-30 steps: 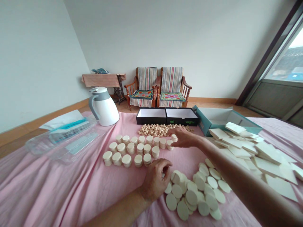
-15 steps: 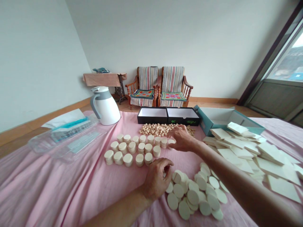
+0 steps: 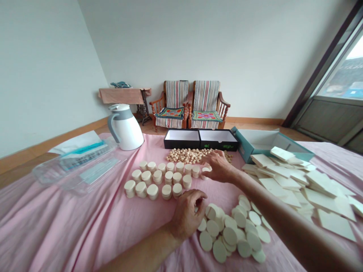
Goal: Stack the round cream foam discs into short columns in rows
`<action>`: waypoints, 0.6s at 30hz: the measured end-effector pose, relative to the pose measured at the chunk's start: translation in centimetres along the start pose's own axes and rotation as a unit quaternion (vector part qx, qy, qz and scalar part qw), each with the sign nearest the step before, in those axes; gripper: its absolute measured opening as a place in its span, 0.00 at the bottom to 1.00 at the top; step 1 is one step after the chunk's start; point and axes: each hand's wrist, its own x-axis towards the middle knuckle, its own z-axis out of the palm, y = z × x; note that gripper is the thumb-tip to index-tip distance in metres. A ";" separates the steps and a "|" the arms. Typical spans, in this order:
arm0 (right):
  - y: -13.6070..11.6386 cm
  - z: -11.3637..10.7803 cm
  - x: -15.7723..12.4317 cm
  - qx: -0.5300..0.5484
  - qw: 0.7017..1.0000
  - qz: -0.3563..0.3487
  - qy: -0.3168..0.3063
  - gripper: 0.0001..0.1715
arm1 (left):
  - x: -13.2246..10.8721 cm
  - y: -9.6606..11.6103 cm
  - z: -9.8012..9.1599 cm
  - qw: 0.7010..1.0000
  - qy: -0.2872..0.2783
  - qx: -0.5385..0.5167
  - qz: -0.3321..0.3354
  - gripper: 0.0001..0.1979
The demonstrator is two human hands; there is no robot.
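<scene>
My right hand (image 3: 219, 166) reaches across to the right end of the back row, its fingers closed around a short stack of round wooden discs (image 3: 206, 171). Several more disc stacks (image 3: 152, 189) stand in three rows to the left. My left hand (image 3: 189, 211) rests nearer to me with its fingers curled in. Whatever it may hold is hidden by the fingers. Beside it, to the right, lies a loose heap of pale round discs (image 3: 229, 234). Small wooden beads (image 3: 187, 155) are spread behind the rows, partly covered by my right hand.
Two black boxes (image 3: 201, 144) with white insides stand behind the beads. At right are a teal box (image 3: 246, 149) and piled square wooden pieces (image 3: 286, 181). A white-grey jug (image 3: 127, 130) and clear plastic cases (image 3: 76, 166) sit at left on the pink cloth (image 3: 93, 226).
</scene>
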 end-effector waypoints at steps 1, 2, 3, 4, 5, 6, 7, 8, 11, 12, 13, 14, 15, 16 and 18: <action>0.1 -0.1 0.0 -0.004 1.000 -0.002 -0.004 0.15 | 0.0 0.0 0.0 1.000 0.000 0.000 0.000 0.09; 0.1 -0.2 0.0 -0.010 1.000 -0.008 -0.011 0.16 | 0.0 0.0 0.0 1.000 0.002 0.000 -0.001 0.09; 0.1 -0.2 0.0 -0.020 1.000 -0.016 -0.019 0.18 | 0.0 -0.1 0.0 1.000 0.002 0.000 -0.001 0.09; 0.1 -0.1 0.0 -0.030 0.999 -0.025 -0.027 0.20 | 0.0 -0.1 0.0 1.000 0.002 -0.001 -0.001 0.09; 0.1 -0.1 0.0 -0.040 0.998 -0.035 -0.036 0.23 | 0.0 -0.1 0.0 1.000 0.001 -0.001 0.000 0.09; 0.1 0.0 0.1 -0.048 0.997 -0.044 -0.045 0.25 | 0.0 -0.1 0.0 1.000 0.000 -0.002 0.000 0.10; 0.0 0.1 0.2 -0.055 0.996 -0.051 -0.055 0.27 | 0.0 -0.2 0.1 1.000 -0.001 -0.004 0.001 0.10; -0.1 0.1 0.3 -0.061 0.994 -0.056 -0.066 0.29 | 0.1 -0.2 0.1 1.000 -0.003 -0.004 0.001 0.09; -0.3 0.3 0.6 -0.076 0.991 -0.060 -0.095 0.27 | 0.1 -0.2 0.1 1.000 -0.004 -0.004 -0.002 0.10; -0.4 0.3 0.7 -0.079 0.990 -0.059 -0.103 0.25 | 0.1 -0.2 0.1 1.000 -0.002 -0.004 -0.002 0.10; -0.4 0.4 0.8 -0.082 0.989 -0.058 -0.108 0.23 | 0.1 -0.2 0.2 1.000 -0.002 -0.004 -0.001 0.10; -0.3 0.4 0.8 -0.085 0.988 -0.058 -0.112 0.21 | 0.1 -0.2 0.2 1.000 -0.001 -0.005 0.000 0.10; -0.3 0.5 0.9 -0.088 0.988 -0.058 -0.115 0.20 | 0.1 -0.2 0.2 1.000 -0.001 -0.005 0.000 0.10; -0.2 0.6 0.9 -0.093 0.987 -0.059 -0.115 0.19 | 0.0 -0.2 0.2 1.000 0.000 -0.005 0.000 0.10; -0.1 0.8 0.9 -0.102 0.986 -0.061 -0.114 0.18 | 0.0 -0.2 0.2 1.000 -0.002 -0.007 -0.001 0.10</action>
